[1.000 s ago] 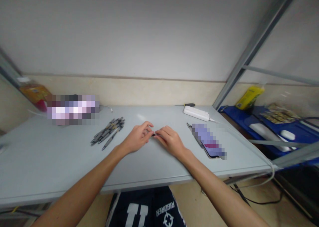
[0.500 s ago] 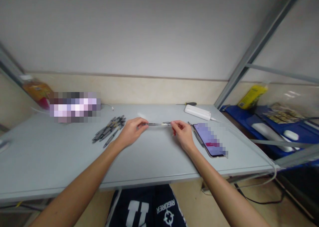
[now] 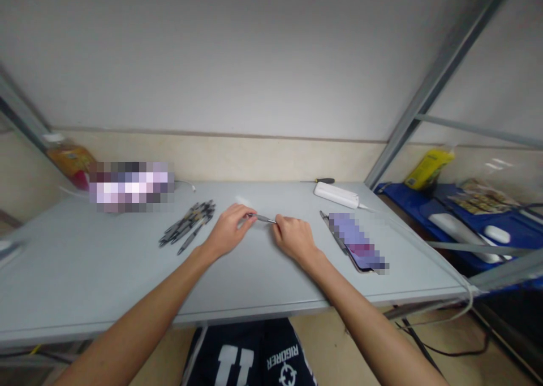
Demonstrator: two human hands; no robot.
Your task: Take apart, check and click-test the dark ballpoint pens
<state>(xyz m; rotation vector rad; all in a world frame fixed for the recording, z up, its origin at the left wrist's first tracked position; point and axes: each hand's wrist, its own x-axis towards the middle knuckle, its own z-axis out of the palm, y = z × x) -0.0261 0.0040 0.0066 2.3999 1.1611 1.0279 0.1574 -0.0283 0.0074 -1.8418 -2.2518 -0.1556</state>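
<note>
Light: soft and even, a bit dim, from above.
Shadows: faint ones under the left hand and right hand (hard to see).
Glare: a pale shiny spot on the table.
Blur: far sides look smeared.
Edges: straight lines bend outward.

2 bare forearms reach from the near side and converge mid-scene. The left hand pinches thumb and fingertips together, pointing right; the right hand, just beside it, is curled closed, knuckles up.
</note>
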